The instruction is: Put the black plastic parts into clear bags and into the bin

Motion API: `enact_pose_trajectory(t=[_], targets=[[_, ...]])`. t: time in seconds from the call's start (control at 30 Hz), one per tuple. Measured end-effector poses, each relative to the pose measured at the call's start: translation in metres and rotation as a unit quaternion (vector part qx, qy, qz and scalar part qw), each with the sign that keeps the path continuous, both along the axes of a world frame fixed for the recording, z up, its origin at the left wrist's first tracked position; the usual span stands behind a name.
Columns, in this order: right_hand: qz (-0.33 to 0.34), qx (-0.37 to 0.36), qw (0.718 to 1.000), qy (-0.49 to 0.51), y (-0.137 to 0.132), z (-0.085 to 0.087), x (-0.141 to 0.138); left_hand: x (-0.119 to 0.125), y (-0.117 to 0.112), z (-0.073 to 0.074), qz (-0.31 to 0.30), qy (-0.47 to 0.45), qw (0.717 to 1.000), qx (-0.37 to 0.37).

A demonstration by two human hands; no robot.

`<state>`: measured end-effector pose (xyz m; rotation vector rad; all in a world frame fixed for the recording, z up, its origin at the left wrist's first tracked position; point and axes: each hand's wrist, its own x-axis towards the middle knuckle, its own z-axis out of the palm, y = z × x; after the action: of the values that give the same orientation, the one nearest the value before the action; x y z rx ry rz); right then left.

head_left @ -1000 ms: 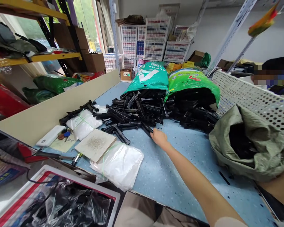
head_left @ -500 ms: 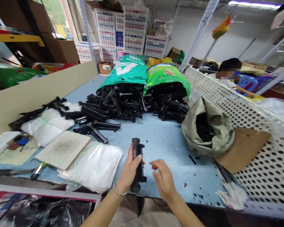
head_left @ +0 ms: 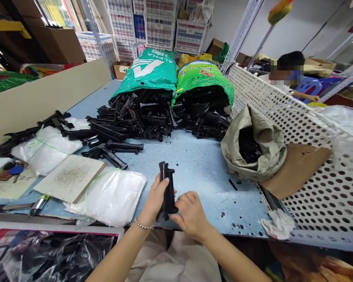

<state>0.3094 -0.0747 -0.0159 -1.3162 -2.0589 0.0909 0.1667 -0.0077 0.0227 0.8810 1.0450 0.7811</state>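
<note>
My left hand (head_left: 155,197) is wrapped round a long black plastic part (head_left: 166,187), held upright over the near edge of the blue table (head_left: 200,168). My right hand (head_left: 191,213) has its fingers curled against the lower end of the same part. A large heap of similar black parts (head_left: 135,121) lies further back, spilling from a teal sack (head_left: 148,72) and a green sack (head_left: 204,80).
An olive cloth bag (head_left: 259,145) holding black parts sits to the right against a white perforated panel (head_left: 297,129). White plastic bags (head_left: 111,196) and a board (head_left: 70,176) lie to the left. Another person (head_left: 285,72) sits beyond the panel. Crates are stacked at the back.
My right hand reached to the heap, then came back. My left hand now holds a black part near the table edge, and my right hand has closed onto its lower end.
</note>
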Motion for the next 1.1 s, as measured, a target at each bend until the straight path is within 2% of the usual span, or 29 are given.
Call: enact_pose_trajectory(t=[0.07,0.13,0.2,0.23,0.3,0.33,0.37,0.43,0.47,0.53,0.57,0.63,0.7,0.73,0.77,0.83,0.87,0.9,0.93,0.97,1.03,1.07,1.1], targets=[[0.019,0.052,0.997,-0.061,-0.006,-0.002,0.001,0.0,0.009,-0.003,-0.011,-0.022,1.0,-0.01],[0.058,0.047,0.993,-0.095,0.007,0.002,0.006,0.002,0.016,-0.012,-0.006,0.005,1.0,0.019],[0.093,-0.007,0.99,-0.105,0.041,0.015,0.012,0.006,0.018,-0.025,-0.001,0.087,0.993,0.082],[0.086,-0.044,0.991,-0.097,0.065,0.023,0.014,0.009,0.017,-0.032,-0.004,0.142,0.984,0.112],[-0.003,-0.132,0.99,-0.045,0.122,0.041,0.013,0.018,0.01,-0.045,-0.026,0.246,0.957,0.152],[-0.081,-0.184,0.98,0.003,0.152,0.05,0.01,0.023,0.005,-0.05,-0.041,0.284,0.943,0.165],[-0.159,-0.235,0.956,0.069,0.181,0.057,0.007,0.028,0.001,-0.054,-0.055,0.314,0.931,0.177],[-0.21,-0.274,0.93,0.123,0.23,0.067,0.0,0.033,-0.005,-0.059,-0.083,0.346,0.912,0.205],[-0.215,-0.291,0.921,0.145,0.248,0.069,-0.003,0.033,-0.005,-0.06,-0.094,0.348,0.907,0.218],[-0.2,-0.326,0.905,0.185,0.267,0.069,-0.004,0.026,0.0,-0.061,-0.105,0.326,0.911,0.231],[-0.191,-0.344,0.895,0.209,0.268,0.066,-0.002,0.021,0.005,-0.061,-0.102,0.3,0.921,0.227],[-0.172,-0.373,0.875,0.256,0.25,0.058,0.005,0.01,0.018,-0.058,-0.075,0.215,0.957,0.179],[-0.15,-0.395,0.856,0.299,0.211,0.047,0.012,0.004,0.033,-0.051,-0.024,0.086,0.992,0.09],[-0.137,-0.408,0.844,0.318,0.185,0.041,0.015,0.004,0.04,-0.046,0.002,0.003,0.999,0.045],[-0.114,-0.423,0.831,0.344,0.158,0.036,0.017,0.005,0.046,-0.039,0.023,-0.085,0.996,0.004],[-0.011,-0.479,0.751,0.455,0.105,0.027,0.019,0.011,0.055,-0.025,0.042,-0.235,0.97,-0.055],[0.019,-0.508,0.727,0.462,0.084,0.025,0.02,0.014,0.057,-0.018,0.05,-0.28,0.956,-0.075],[0.032,-0.519,0.725,0.451,0.067,0.024,0.021,0.017,0.057,-0.012,0.055,-0.302,0.948,-0.089],[0.024,-0.506,0.75,0.424,0.055,0.025,0.023,0.018,0.055,-0.006,0.06,-0.305,0.946,-0.095],[-0.002,-0.465,0.798,0.384,0.05,0.028,0.025,0.019,0.051,-0.001,0.061,-0.297,0.948,-0.094],[-0.072,-0.304,0.908,0.28,0.056,0.038,0.031,0.02,0.039,0.007,0.03,-0.269,0.959,-0.084],[-0.096,-0.209,0.947,0.223,0.064,0.044,0.032,0.02,0.032,0.01,0.002,-0.252,0.964,-0.085],[-0.103,-0.128,0.972,0.17,0.075,0.05,0.033,0.02,0.024,0.012,-0.022,-0.235,0.968,-0.088]])
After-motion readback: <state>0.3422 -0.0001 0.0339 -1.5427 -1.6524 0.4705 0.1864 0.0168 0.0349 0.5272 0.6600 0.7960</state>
